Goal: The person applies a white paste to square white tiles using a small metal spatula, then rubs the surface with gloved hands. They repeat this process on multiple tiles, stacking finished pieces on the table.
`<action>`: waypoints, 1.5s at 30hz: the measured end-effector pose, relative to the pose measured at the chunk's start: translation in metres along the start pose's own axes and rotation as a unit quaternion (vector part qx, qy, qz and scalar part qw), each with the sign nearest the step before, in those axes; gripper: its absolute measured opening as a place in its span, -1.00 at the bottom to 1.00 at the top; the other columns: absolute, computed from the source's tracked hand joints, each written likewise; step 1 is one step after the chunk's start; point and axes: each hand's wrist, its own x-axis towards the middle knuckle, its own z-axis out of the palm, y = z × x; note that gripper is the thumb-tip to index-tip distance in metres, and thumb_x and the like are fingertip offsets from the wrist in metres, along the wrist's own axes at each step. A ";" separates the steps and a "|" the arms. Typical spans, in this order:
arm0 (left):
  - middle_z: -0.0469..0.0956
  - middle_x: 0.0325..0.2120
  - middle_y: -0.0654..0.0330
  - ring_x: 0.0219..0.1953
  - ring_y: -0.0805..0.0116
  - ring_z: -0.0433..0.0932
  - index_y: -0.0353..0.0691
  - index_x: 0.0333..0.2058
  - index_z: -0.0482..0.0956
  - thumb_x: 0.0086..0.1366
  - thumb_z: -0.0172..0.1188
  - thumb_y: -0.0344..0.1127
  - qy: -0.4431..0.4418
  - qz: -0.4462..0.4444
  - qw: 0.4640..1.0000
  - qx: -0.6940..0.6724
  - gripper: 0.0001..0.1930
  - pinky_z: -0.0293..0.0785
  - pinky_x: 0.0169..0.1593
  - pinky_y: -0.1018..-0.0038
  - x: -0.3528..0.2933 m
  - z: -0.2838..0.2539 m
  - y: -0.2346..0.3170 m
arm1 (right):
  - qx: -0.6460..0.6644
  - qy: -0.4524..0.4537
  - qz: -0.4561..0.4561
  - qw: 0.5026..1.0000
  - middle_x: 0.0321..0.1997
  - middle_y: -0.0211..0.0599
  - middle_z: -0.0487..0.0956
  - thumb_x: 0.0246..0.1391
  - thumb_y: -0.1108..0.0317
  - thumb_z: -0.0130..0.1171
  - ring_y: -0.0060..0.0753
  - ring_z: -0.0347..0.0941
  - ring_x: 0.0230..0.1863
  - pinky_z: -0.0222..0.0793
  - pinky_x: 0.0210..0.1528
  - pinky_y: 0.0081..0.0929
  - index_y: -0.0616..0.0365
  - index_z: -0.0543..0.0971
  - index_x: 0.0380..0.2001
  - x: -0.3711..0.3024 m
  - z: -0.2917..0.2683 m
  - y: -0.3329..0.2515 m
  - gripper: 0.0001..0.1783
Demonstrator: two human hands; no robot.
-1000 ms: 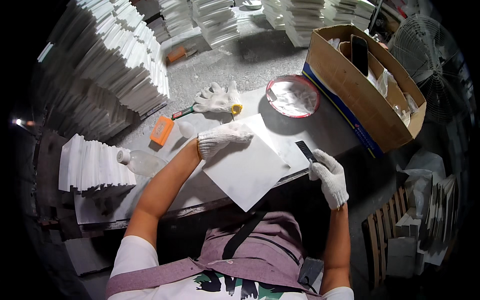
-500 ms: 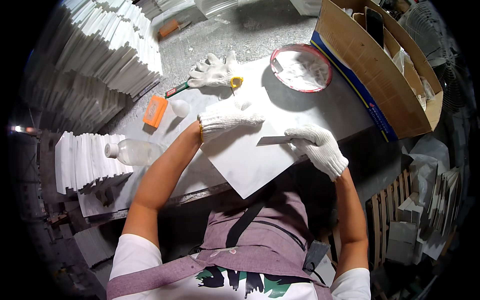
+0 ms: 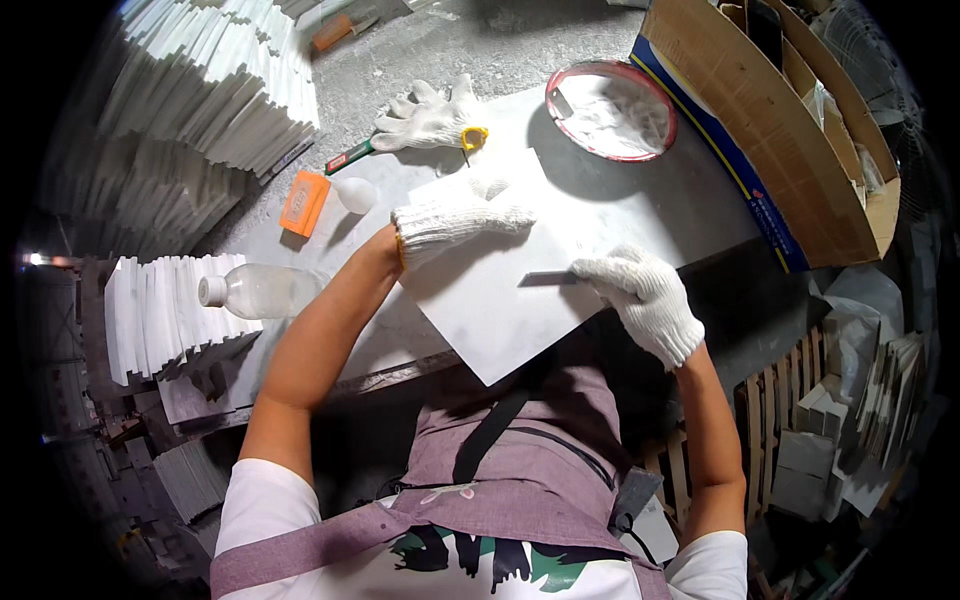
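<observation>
A square white tile [image 3: 495,315] lies turned cornerwise at the near edge of the work surface, one corner jutting toward my apron. My left hand [image 3: 465,222], in a white knit glove, rests on it with fingers stretched out. My right hand [image 3: 648,300], gloved too, is closed around a flat grey metal scraper blade [image 3: 548,279]. The blade reaches left over the tile's right part; I cannot tell whether it touches. Past my left hand lie a spare white glove [image 3: 430,118], a yellow ring-shaped item [image 3: 474,138] and a green-handled tool [image 3: 349,156].
Left of the tile are an orange block [image 3: 305,203], a whitish rounded piece [image 3: 356,195] and a clear bottle [image 3: 265,290]. Stacked white tiles [image 3: 210,90] rise at the far left. A red-rimmed bowl [image 3: 612,150] with white contents and a cardboard box [image 3: 770,110] stand right.
The blade has shifted slightly right with my right hand, and its angle looks a little different. My left hand stays on the tile. The whole view has shifted slightly.
</observation>
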 end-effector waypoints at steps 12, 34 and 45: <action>0.57 -0.44 0.32 -0.39 0.58 0.50 -0.18 -0.28 0.63 0.26 0.27 -0.14 0.025 0.019 0.999 0.023 -0.77 0.46 -0.28 0.58 0.000 0.001 -0.002 | -0.051 -0.018 -0.018 0.998 -0.27 -0.23 0.60 -0.03 0.64 0.11 -0.10 0.51 -0.25 0.43 -0.19 -0.29 -0.03 0.69 -0.11 0.003 0.003 -0.004 -0.56; 0.55 -0.40 0.35 -0.40 0.59 0.50 -0.18 -0.24 0.61 0.29 0.26 -0.20 0.017 0.038 0.997 -0.067 -0.80 0.47 -0.29 0.58 0.009 -0.007 -0.032 | 0.174 -0.086 0.138 0.971 -0.35 -0.32 0.61 0.00 0.57 0.30 -0.42 0.55 -0.23 0.48 -0.15 -0.51 0.10 0.71 -0.17 -0.080 0.004 0.005 -0.71; 0.56 -0.28 0.30 -0.22 0.51 0.52 -0.28 -0.09 0.54 0.28 0.29 -0.20 0.139 0.203 0.958 0.144 -0.67 0.46 -0.07 0.54 -0.044 -0.021 0.034 | 0.648 0.278 0.175 0.687 -0.27 -0.47 0.54 0.21 0.39 0.23 -0.61 0.44 -0.36 0.40 -0.30 -0.59 0.05 0.45 0.20 -0.155 0.048 0.009 -0.52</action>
